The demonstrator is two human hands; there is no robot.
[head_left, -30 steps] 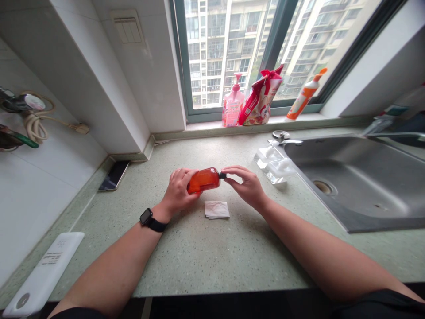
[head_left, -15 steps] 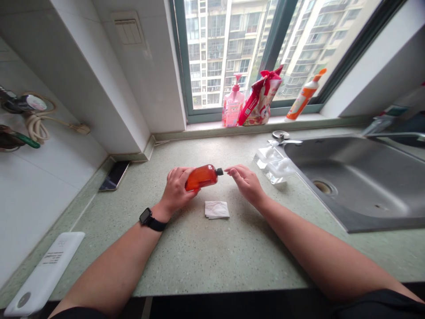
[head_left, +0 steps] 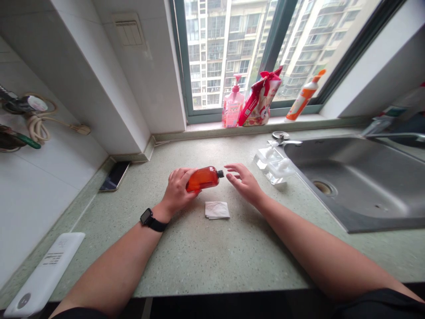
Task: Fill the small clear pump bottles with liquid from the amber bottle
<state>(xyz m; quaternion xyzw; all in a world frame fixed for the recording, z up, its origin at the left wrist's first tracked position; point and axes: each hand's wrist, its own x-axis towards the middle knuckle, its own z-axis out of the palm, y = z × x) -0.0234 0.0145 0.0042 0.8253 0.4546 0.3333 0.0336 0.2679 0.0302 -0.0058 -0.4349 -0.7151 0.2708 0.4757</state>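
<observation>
My left hand (head_left: 177,188) is wrapped round a small orange-red bottle (head_left: 203,178) with a black cap, held on its side just above the green countertop (head_left: 212,257), cap pointing right. My right hand (head_left: 243,181) hovers just right of the cap with its fingers spread and slightly curled, holding nothing and a little apart from the cap. A folded white tissue (head_left: 217,209) lies on the counter right below the bottle. A black watch sits on my left wrist.
A steel sink (head_left: 361,186) fills the right side, with clear plastic packaging (head_left: 274,164) beside its near-left corner. On the window sill stand a pink pump bottle (head_left: 233,106), a red bag (head_left: 260,99) and an orange bottle (head_left: 304,96). A phone (head_left: 114,176) and a white device (head_left: 46,272) lie at the left.
My right hand has let go of the bottle's cap and drawn slightly away, its fingers spreading. The left hand keeps the bottle nearly still.
</observation>
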